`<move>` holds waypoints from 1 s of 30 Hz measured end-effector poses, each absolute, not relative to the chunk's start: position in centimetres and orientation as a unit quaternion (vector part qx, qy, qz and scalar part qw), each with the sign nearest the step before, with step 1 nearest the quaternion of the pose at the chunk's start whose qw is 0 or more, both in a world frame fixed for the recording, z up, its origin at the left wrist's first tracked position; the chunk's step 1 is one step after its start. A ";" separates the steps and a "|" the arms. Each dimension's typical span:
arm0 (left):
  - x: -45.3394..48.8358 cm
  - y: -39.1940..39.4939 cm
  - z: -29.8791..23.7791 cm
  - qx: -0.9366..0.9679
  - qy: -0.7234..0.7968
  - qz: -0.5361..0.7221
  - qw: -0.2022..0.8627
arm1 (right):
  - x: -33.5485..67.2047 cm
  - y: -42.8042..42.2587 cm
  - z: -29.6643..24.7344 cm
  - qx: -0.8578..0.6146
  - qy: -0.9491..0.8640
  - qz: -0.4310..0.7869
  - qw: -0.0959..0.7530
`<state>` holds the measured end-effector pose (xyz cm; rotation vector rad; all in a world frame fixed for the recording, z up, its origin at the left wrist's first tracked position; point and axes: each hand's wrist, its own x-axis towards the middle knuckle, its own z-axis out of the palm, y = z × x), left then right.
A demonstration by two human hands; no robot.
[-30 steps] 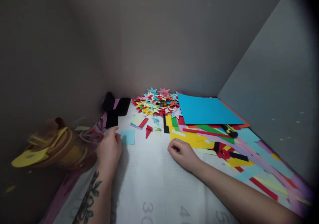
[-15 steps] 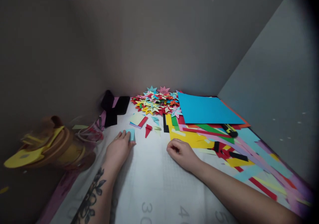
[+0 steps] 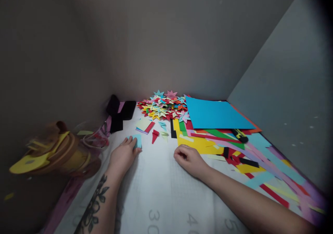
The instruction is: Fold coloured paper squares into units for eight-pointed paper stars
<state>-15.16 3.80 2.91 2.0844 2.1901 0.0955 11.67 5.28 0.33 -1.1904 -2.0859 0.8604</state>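
Observation:
My left hand (image 3: 124, 155) lies palm down on the white table cover, its fingers resting on a small light blue paper piece (image 3: 137, 141). Part of that paper is hidden under the fingers. To the right, my right hand (image 3: 188, 158) rests in a loose fist on the cover, with nothing visible in it. Just beyond the left hand is a small stack of coloured paper squares (image 3: 143, 124). Between the hands and the back lie a folded red paper piece (image 3: 155, 135), folded light blue pieces (image 3: 162, 125) and a folded pale yellow piece (image 3: 164, 135).
Folded paper stars (image 3: 161, 107) are heaped at the back. Right of them, a large blue sheet (image 3: 218, 114) covers other sheets, beside a box cutter (image 3: 239, 136) and paper strips (image 3: 273, 194). Black cases (image 3: 128, 110) and a brown-yellow container (image 3: 70, 154) stand left.
Both hands stay in nearly the same place. The light blue paper under my left fingers shows slightly differently, and the camera view has shifted a little.

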 end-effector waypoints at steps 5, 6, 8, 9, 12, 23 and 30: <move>-15.6 3.8 3.1 0.669 0.735 0.077 0.074 | 11.6 5.3 0.3 -0.444 -0.782 0.325 0.292; -15.5 3.8 3.4 0.655 0.744 0.107 0.077 | 11.6 5.3 0.3 -0.443 -0.783 0.324 0.293; -15.0 3.5 3.9 0.612 0.756 0.214 0.089 | 11.6 5.3 0.4 -0.438 -0.783 0.324 0.301; -14.6 3.4 4.2 0.584 0.750 0.291 0.108 | 11.7 5.2 0.4 -0.436 -0.781 0.323 0.308; -12.7 3.2 4.2 0.478 0.673 0.490 0.278 | 11.7 5.0 0.3 -0.436 -0.772 0.310 0.344; -6.8 1.8 3.1 0.301 0.463 0.467 0.690 | 11.5 4.5 -0.1 -0.309 -0.828 0.204 0.420; -7.1 2.1 2.7 0.352 0.495 0.457 0.649 | 11.7 4.8 0.3 -0.319 -0.802 0.269 0.428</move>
